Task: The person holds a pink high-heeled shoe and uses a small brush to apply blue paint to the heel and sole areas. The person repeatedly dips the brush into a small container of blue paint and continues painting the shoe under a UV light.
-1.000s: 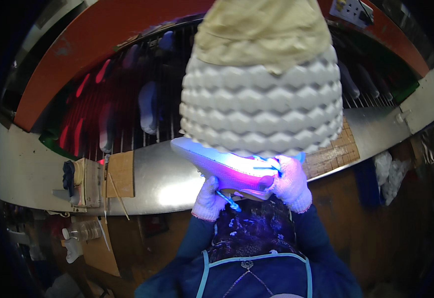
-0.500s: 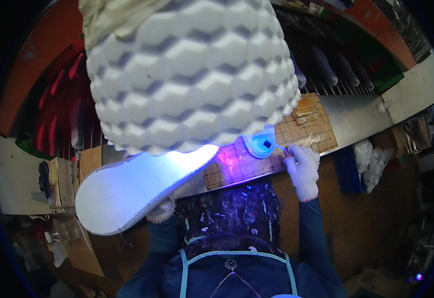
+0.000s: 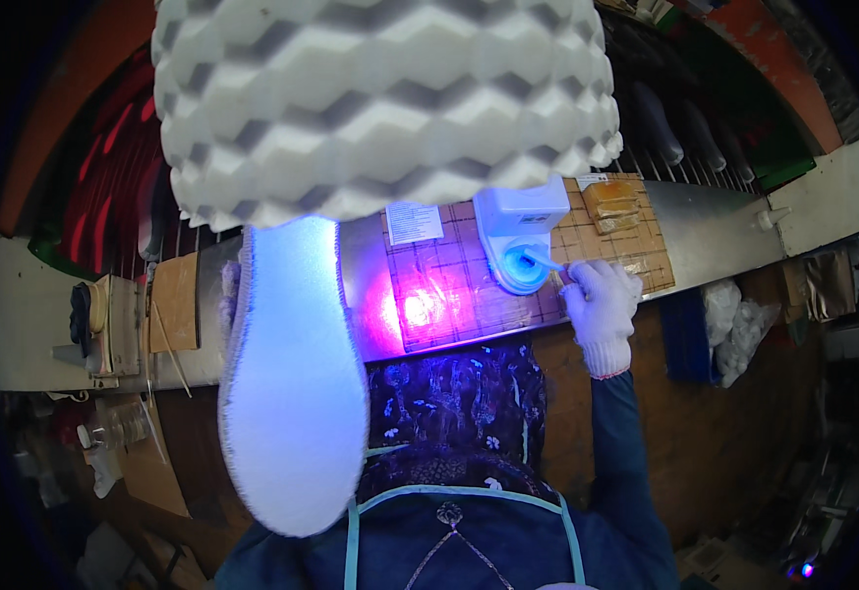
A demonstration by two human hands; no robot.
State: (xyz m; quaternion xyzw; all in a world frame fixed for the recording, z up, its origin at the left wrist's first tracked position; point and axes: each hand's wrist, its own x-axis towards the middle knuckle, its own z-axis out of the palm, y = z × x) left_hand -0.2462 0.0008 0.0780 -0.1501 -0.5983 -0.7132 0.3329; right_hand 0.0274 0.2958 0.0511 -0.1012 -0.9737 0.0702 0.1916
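Note:
A white, sole-shaped shoe upper (image 3: 292,403), with a fuzzy knit edge, is held up at the left with its flat underside toward me. Bluish-white light falls on it. My left hand is hidden behind the shoe upper; the earlier frame shows its glove under it. My gloved right hand (image 3: 602,303) pinches the thin handle of a brush (image 3: 544,259). The brush's tip dips into a round cup (image 3: 520,285) that glows blue. This cup forms the front of a white dispenser (image 3: 523,208) on the bench.
A large white cover with raised hexagons (image 3: 380,108) hangs over the far middle. Brown grid-patterned sheeting (image 3: 469,310) lies on the metal bench (image 3: 700,221), with a yellow block (image 3: 613,205) and a white printed label (image 3: 415,223). Racks with red-lit (image 3: 120,167) and dark shapes stand behind.
The shoe upper has swung from slanting to nearly upright in view and come nearer, covering my left hand. The brush tip has sunk into the cup; my view has shifted slightly.

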